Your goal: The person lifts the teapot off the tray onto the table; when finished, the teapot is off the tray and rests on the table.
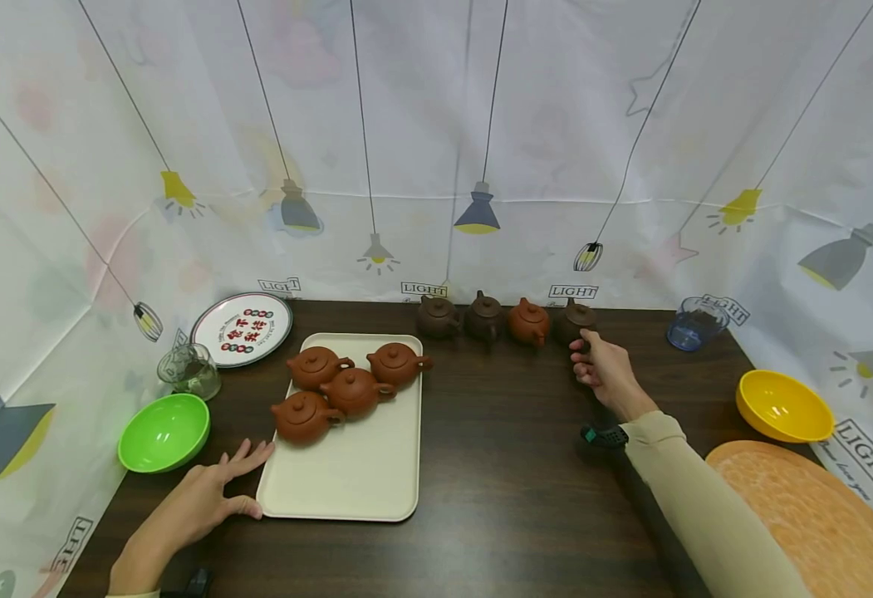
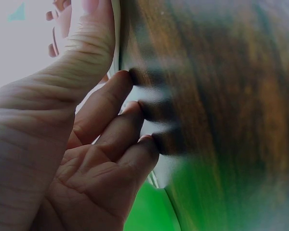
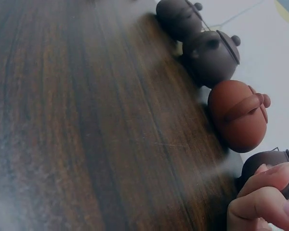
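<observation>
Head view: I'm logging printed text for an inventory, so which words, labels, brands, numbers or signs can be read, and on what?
"LIGHT": in boxes, printed several times on the wall cloth.
Small script under some of those boxes: too small and blurred to read.
Red characters and smaller lettering on the white plate: too small to read reliably.
No number can be read.

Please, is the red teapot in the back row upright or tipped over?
Upright. The red teapot stands on the table with its lid knob at the top, between two dark teapots.
</observation>
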`<state>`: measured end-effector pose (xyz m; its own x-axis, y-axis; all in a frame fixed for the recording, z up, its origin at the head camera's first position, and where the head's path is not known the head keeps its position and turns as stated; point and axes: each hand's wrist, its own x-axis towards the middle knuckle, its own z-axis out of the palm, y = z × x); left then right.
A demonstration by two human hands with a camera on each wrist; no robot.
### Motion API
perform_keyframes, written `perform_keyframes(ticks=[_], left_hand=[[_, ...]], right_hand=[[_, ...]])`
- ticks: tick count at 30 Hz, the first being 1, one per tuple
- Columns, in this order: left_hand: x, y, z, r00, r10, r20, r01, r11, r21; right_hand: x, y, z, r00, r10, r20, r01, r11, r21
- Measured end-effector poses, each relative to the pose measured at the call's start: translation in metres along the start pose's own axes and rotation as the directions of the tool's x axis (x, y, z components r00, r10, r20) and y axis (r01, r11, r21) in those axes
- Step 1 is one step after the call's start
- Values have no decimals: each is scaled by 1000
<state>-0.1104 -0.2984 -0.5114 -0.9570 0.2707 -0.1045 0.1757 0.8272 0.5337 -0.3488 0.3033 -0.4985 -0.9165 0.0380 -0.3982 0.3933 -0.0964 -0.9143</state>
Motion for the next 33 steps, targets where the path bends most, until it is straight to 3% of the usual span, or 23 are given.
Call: perform_keyframes(ticks=[4,8,14,18,26,30,33], left_hand=[[-2,0,0,1000,0,-3,-1,1000,-7],[-3,-1,1,1000,4,-5,-4,1000,-8],[-2,-2,2,1000,2,-7,-2,1000,-3],[-2,-2,2,1000,6,-10,-6,1000,-2],[-3,0,2,1000,-3,-1,3,1000,-9],[-1,1,1,1000,-12,1,12,1000,-14],[1,1,0,1000,-18,0,18,1000,-12]], right_hand=[[-2,5,4,992,-38,-124,37,999,-8],[-6,10,12,963,-100,-251,102,995,-6],[-18,11,29,935,-176,-309,189,982,14],[-31,12,49,943,-234,-235,237,971,-15],[-64,19,101,949,-313,32,315,941,-122],[-82,18,133,929,-334,157,353,929,-115],[-95,17,159,902,-336,272,377,919,-117]])
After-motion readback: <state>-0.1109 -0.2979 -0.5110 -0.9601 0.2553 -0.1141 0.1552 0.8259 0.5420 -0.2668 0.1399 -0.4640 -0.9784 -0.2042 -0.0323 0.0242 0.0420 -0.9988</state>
